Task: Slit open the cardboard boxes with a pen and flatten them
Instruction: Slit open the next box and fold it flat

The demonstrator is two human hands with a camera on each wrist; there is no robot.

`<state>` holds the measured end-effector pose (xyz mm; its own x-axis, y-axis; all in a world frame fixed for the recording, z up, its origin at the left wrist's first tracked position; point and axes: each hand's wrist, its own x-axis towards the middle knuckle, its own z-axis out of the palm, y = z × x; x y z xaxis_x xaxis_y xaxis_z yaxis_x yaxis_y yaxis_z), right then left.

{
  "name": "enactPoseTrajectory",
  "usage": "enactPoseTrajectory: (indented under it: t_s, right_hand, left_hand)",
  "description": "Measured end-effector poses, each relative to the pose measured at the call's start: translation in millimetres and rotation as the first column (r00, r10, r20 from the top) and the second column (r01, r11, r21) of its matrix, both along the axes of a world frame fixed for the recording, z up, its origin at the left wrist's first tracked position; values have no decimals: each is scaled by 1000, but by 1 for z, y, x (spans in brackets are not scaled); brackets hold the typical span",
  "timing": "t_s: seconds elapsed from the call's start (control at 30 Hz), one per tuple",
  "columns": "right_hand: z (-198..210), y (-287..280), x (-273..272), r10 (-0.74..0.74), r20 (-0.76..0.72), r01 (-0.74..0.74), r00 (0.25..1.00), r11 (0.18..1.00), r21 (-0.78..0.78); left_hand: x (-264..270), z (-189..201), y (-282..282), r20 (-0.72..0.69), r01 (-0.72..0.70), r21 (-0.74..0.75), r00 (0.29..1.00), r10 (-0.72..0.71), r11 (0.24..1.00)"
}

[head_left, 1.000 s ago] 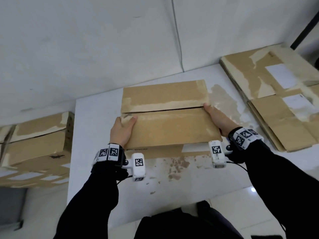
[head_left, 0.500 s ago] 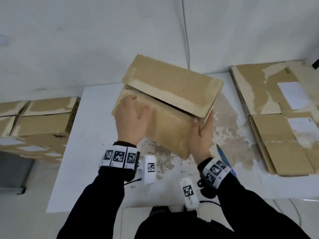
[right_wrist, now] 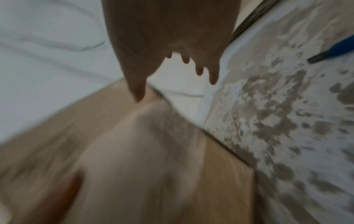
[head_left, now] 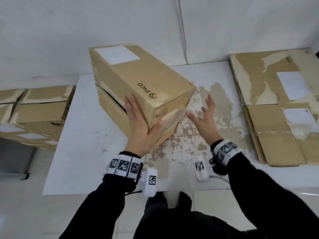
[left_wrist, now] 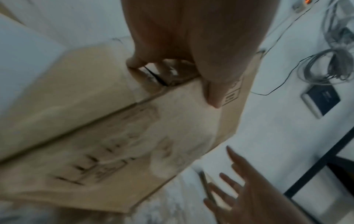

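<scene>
A brown cardboard box point(head_left: 138, 78) with a "pico" mark and a white label stands tipped on the white table point(head_left: 82, 152), its slit seam facing left. My left hand point(head_left: 139, 128) straddles the box's near corner, fingers straight along the slit face and thumb on the neighbouring face. The left wrist view shows those fingertips point(left_wrist: 134, 63) at the dark slit of the box point(left_wrist: 95, 121). My right hand point(head_left: 205, 118) hovers just right of the box with its fingers spread, holding nothing. A blue pen point(right_wrist: 335, 48) lies on the table in the right wrist view.
Flattened cardboard sheets point(head_left: 269, 104) are stacked on the right of the table. Whole boxes point(head_left: 34, 118) are piled beyond the left edge. The tabletop near the right hand is stained and peeling. A white wall stands close behind.
The box has been turned from lying with its slit seam up to standing tipped on a corner. My right hand has let go of it and drawn off to the right.
</scene>
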<state>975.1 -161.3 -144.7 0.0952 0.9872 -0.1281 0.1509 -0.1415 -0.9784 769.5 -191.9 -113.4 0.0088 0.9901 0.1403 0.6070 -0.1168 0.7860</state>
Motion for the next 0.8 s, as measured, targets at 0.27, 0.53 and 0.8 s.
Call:
enactPoseTrajectory:
  t_s: [0.27, 0.53, 0.8]
  right_hand:
    - [35, 23, -2, 176, 47, -181, 983, 927, 329]
    - [28, -22, -63, 31, 411, -294, 911, 747, 596]
    - [14, -37, -50, 206, 395, -371, 895, 836, 404]
  left_hand:
    - [-24, 0, -11, 339, 18, -60, 941, 3, 998]
    - [-56, 32, -67, 278, -334, 82, 912, 300, 939]
    - [-71, 46, -19, 230, -452, -167, 846, 480, 876]
